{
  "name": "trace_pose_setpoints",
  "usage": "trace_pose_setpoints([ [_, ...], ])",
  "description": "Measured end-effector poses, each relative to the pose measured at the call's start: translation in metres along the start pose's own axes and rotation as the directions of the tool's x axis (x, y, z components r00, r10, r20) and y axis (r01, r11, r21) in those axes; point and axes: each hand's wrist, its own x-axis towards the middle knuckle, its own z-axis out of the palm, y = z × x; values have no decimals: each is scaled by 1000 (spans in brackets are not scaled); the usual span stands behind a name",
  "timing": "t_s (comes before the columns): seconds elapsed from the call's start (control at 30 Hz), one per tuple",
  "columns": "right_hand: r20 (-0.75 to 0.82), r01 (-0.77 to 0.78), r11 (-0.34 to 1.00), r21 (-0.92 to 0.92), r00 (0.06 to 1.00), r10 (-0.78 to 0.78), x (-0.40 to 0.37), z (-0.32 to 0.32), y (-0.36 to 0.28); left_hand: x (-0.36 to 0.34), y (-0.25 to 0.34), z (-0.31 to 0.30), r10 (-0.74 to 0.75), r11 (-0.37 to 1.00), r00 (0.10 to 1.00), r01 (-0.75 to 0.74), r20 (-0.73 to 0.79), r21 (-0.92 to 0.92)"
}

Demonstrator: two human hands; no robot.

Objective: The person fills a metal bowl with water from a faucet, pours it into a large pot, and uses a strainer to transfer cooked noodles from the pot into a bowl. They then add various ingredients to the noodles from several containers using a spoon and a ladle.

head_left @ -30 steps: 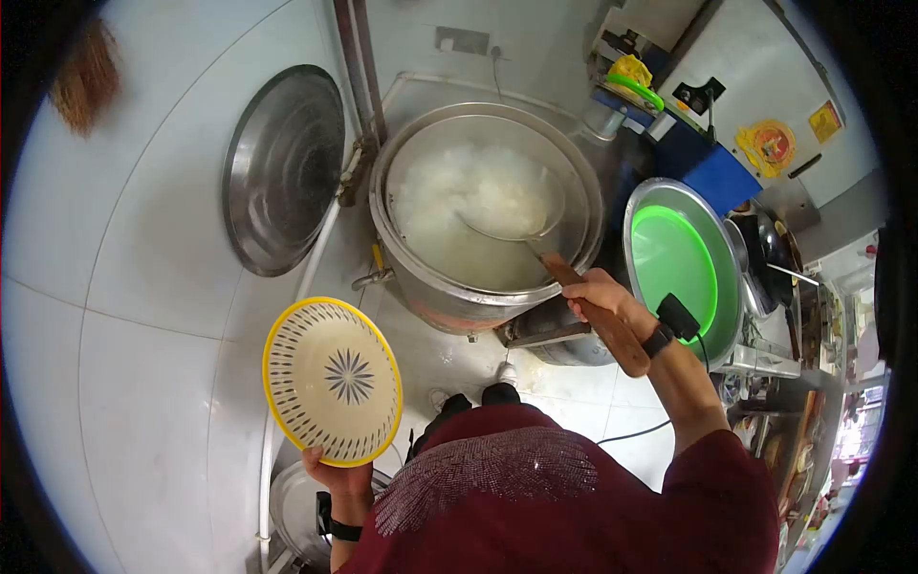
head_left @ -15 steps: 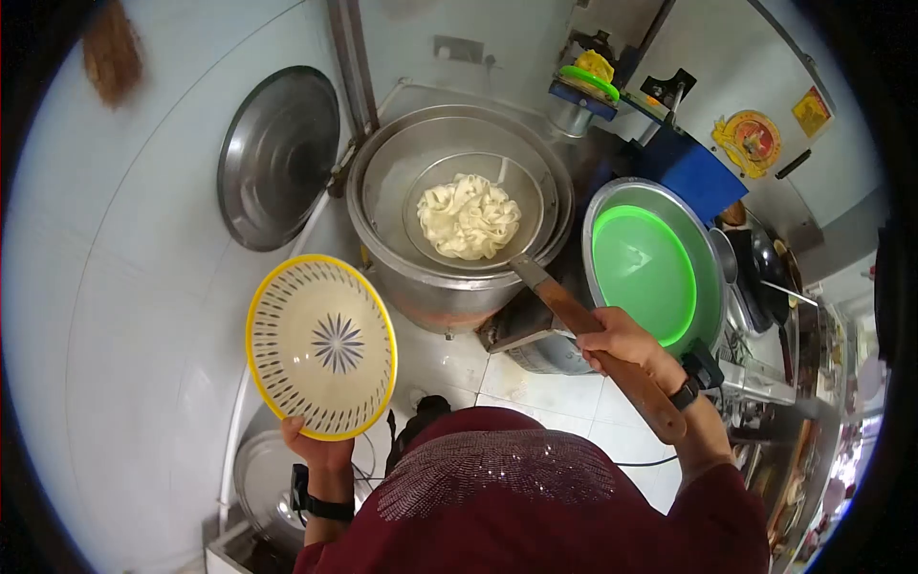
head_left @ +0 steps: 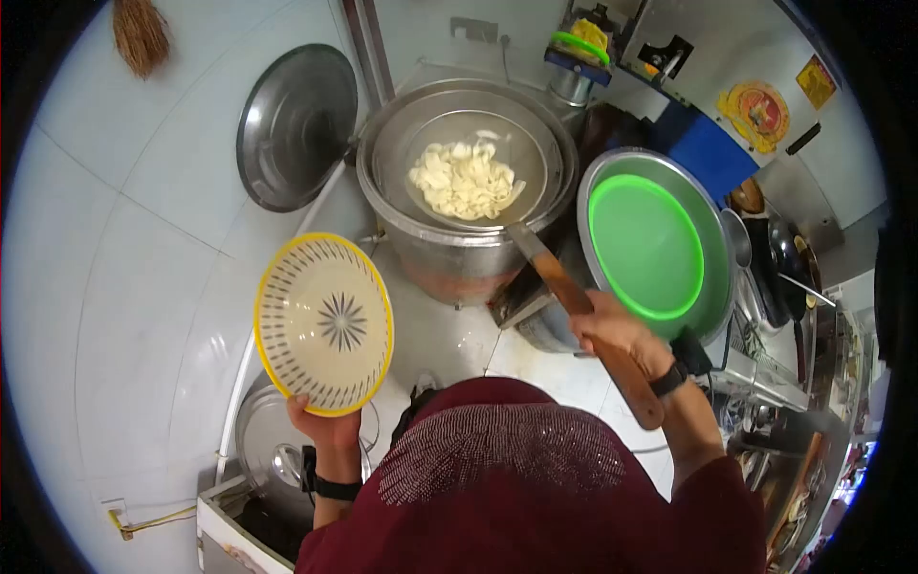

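Head view: left hand (head_left: 322, 427) has its grip closed on the lower rim of a yellow-rimmed bowl (head_left: 325, 323), thumb on the inner edge. The bowl is tilted up with its patterned inside facing the camera, directly above the grip and well left of the pot. Right hand (head_left: 612, 330) has its grip wrapped tight around the wooden handle (head_left: 550, 273) of a strainer (head_left: 537, 165). The handle runs diagonally up-left from the grip, and its butt end pokes out past the wrist. The strainer basket sits at the far end of the handle, well away from the grip, inside the mouth of the big steel pot (head_left: 449, 258). A pile of pale flat noodles (head_left: 464, 180) lies in the basket. A green basin (head_left: 645, 244) nested in a metal one is just right of the pot and close above the right hand. The pot lid (head_left: 296, 124) leans on the wall to the pot's left. A smaller lidded pot (head_left: 277, 459) is below the left hand. Black bands on both wrists.
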Motion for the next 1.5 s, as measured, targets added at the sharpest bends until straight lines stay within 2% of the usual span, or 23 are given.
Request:
trace_pose_setpoints([
  [0.03, 1, -8, 1000, 9, 1000, 8, 7, 1, 1, -1, 4, -1, -6, 1000, 1000, 6, -6, 8],
  [0.1, 42, -44, 997, 62, 998, 41, 21, 9, -2, 6, 13, 1, 20, 999, 990, -25, 143, 34],
  [0.17, 55, 25, 998, 60, 998, -28, 16, 13, -10, 10, 19, 2, 19, 999, 989, -26, 146, 41],
  [0.33, 5, -27, 966, 258, 1000, 26, -28, 21, -29, 16, 30, -8, 16, 998, 994, -23, 111, 66],
  [0.43, -82, 11, 975, 220, 997, 7, -77, 33, -29, 24, 36, -9, -129, 992, 972, 124, 195, 38],
  [0.5, -156, 36, 973, 228, 988, 0, -115, 45, -23, 30, 35, -15, -168, 986, 969, 161, 182, 49],
  [0.57, -224, 49, 954, 295, 974, 19, -150, 50, -20, 36, 32, -20, -228, 974, 929, 214, 293, 79],
  [0.63, -284, 71, 915, 396, 958, 49, -180, 18, -22, 49, 7, 6, -278, 960, 916, 258, 289, 104],
  [0.73, -468, 21, 940, 339, 871, 149, -221, 4, -15, 47, -16, 18, -342, 940, 896, 321, 285, 117],
  [0.83, -619, -145, 987, 67, 770, 155, -238, -18, -12, 44, -24, 15, -384, 923, 887, 372, 258, 96],
  [0.87, -633, -252, 966, -51, 757, 164, -239, -35, -6, 45, -25, 12, -382, 924, 890, 374, 249, 81],
  [0.9, -633, -255, 965, -57, 757, 163, -236, -46, -3, 45, -29, 9, -378, 925, 894, 375, 241, 63],
  [0.97, -730, -411, 861, -299, 679, 71, -229, -67, -3, 40, -31, 13, -381, 923, 895, 381, 233, 48],
  [1.0, -703, -466, 732, -497, 711, -25, -226, -81, 1, 38, -32, 15, -388, 920, 894, 389, 225, 43],
  [1.13, -570, -506, 668, -545, 808, 146, -206, -109, -1, 33, -37, 14, -373, 927, 906, 374, 201, 36],
  [1.17, -492, -456, 831, -318, 829, 267, -201, -119, 8, 33, -37, 14, -346, 938, 917, 344, 199, 45],
  [1.2, -380, -406, 912, -52, 853, 358, -197, -126, 15, 31, -39, 13, -317, 948, 928, 313, 195, 53],
  [1.23, -376, -410, 911, -55, 853, 361, -193, -127, 21, 30, -40, 15, -315, 949, 930, 311, 190, 52],
  [1.3, -321, -178, 910, 373, 896, 307, -185, -112, 33, 26, -39, 21, -314, 949, 939, 308, 137, 66],
  [1.33, -368, -162, 878, 451, 862, 348, -180, -108, 45, 27, -39, 23, -311, 950, 940, 304, 138, 73],
  [1.37, -319, -129, 878, 462, 899, 300, -171, -108, 57, 26, -39, 25, -320, 947, 935, 312, 152, 75],
  [1.43, -336, -28, 795, 606, 897, 288, -156, -88, 60, 26, -40, 28, -332, 943, 928, 321, 170, 89],
  [1.5, -289, 3, 754, 656, 925, 248, -147, -86, 69, 24, -39, 26, -333, 943, 924, 323, 186, 83],
])
